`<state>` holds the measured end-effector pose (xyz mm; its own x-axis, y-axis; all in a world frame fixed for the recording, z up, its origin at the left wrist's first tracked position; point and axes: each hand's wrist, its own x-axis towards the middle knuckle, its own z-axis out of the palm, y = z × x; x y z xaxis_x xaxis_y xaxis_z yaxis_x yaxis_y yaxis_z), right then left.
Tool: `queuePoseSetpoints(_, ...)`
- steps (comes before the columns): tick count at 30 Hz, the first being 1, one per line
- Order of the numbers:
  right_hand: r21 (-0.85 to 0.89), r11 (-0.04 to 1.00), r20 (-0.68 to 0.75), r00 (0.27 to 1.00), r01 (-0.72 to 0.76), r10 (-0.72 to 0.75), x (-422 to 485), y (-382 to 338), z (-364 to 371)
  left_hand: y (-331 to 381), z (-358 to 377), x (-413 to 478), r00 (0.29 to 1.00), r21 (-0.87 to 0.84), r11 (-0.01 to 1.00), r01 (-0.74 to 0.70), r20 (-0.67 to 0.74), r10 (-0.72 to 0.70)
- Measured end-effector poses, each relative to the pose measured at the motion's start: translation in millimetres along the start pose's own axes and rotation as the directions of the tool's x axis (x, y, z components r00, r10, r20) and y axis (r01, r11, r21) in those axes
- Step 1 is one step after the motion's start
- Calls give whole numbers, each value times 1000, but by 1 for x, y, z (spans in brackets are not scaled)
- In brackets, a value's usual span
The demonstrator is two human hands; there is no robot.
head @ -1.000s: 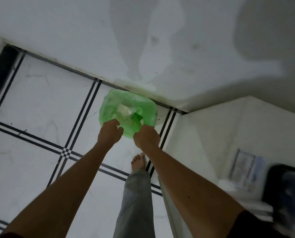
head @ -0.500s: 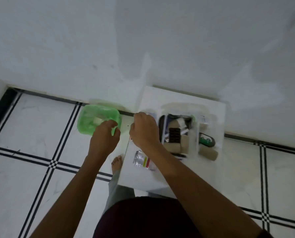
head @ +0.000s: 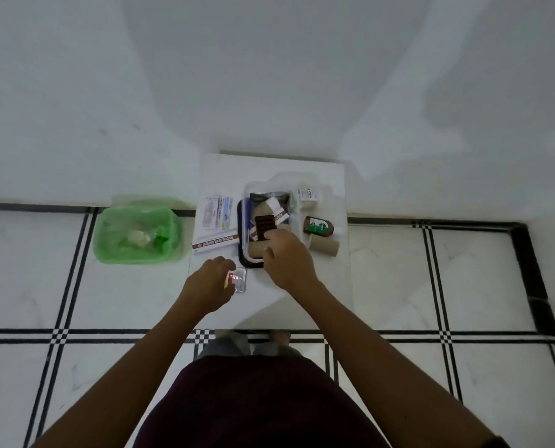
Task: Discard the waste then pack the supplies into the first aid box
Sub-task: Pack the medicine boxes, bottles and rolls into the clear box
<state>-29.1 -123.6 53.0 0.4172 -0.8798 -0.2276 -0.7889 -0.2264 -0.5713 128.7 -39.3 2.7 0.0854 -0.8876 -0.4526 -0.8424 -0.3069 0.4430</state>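
The clear first aid box (head: pixel 246 202) stands on a small white table (head: pixel 302 305), on its black lid. Inside it are a dark blister pack (head: pixel 265 226), bandage rolls and a small carton. My right hand (head: pixel 285 258) hovers at the box's near edge, fingers loosely apart, fingertips at the dark pack. My left hand (head: pixel 208 284) curls over the left end of a red and silver blister strip (head: pixel 239 280) lying flat on the table. Whether it grips the strip is unclear. The green lined waste bin (head: pixel 137 236) sits on the floor to the left, with scraps inside.
Left of the box lie a long ointment carton (head: pixel 216 242) and flat packets (head: pixel 216 211). To its right are a brown bottle (head: pixel 318 226), a bandage roll (head: pixel 325 246) and a white carton (head: pixel 307 194). The wall is right behind the table. My feet stand at its front edge.
Both hands left the green bin and swung right to the table. The left hand came down onto the blister strip, and the right hand reached the box.
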Motion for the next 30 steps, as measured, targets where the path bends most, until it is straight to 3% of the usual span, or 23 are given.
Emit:
queuePoseSetpoints(3,14,998,-2,998,-60,60,0,-1,5,-10,12,1,992,34,996,-77,101,74)
queuePoseSetpoints(10,110,981,-217,959,-160,181,12,18,-5,-34,27,22,983,196,969,-152,130,128)
queuePoseSetpoints(14,70,949,-291,903,-309,315,17,53,-9,-37,30,34,979,245,953,-178,142,147)
queuePoseSetpoints(18,-94,920,-224,909,-380,352,21,83,-7,-35,30,41,983,273,952,-135,156,95)
queuePoseSetpoints(23,-337,898,-72,959,-283,275,28,108,5,-34,28,39,986,374,919,-123,149,72)
queuePoseSetpoints(30,-544,812,0,968,-212,252,36,125,10,-30,-10,14,999,275,961,-32,0,33)
